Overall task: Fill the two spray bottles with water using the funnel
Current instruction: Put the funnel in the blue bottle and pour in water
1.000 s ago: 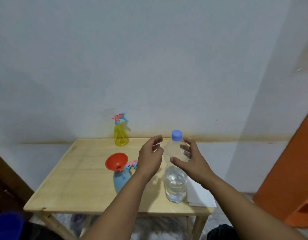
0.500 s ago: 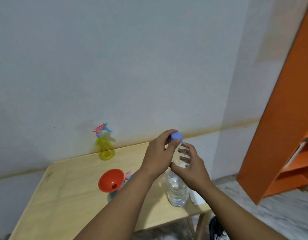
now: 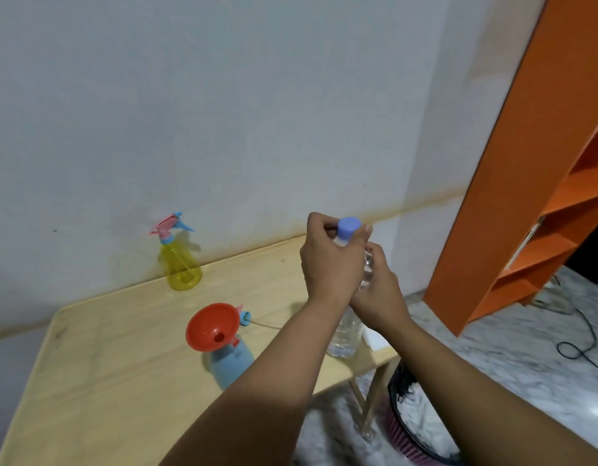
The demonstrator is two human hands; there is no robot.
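A clear water bottle (image 3: 345, 334) with a blue cap (image 3: 349, 228) stands on the wooden table (image 3: 122, 348) near its right edge. My left hand (image 3: 327, 260) pinches the cap from the left. My right hand (image 3: 380, 290) grips the bottle's upper body from the right. A red funnel (image 3: 211, 326) sits in the neck of a light blue spray bottle (image 3: 232, 361) at the table's middle; its pink and blue spray head (image 3: 243, 316) lies just behind it. A yellow spray bottle (image 3: 181, 269) with its pink and blue head on stands at the back by the wall.
A white paper (image 3: 375, 339) lies at the table's right edge behind the water bottle. A dark basket (image 3: 415, 428) with white contents stands on the marble floor under the right edge. An orange shelf unit (image 3: 543, 213) rises at the right, with a black cable (image 3: 580, 341) on the floor.
My left hand has risen from beside the bottle onto the cap and now pinches it. My right hand has closed round the bottle's upper part. The camera has tilted and turned right.
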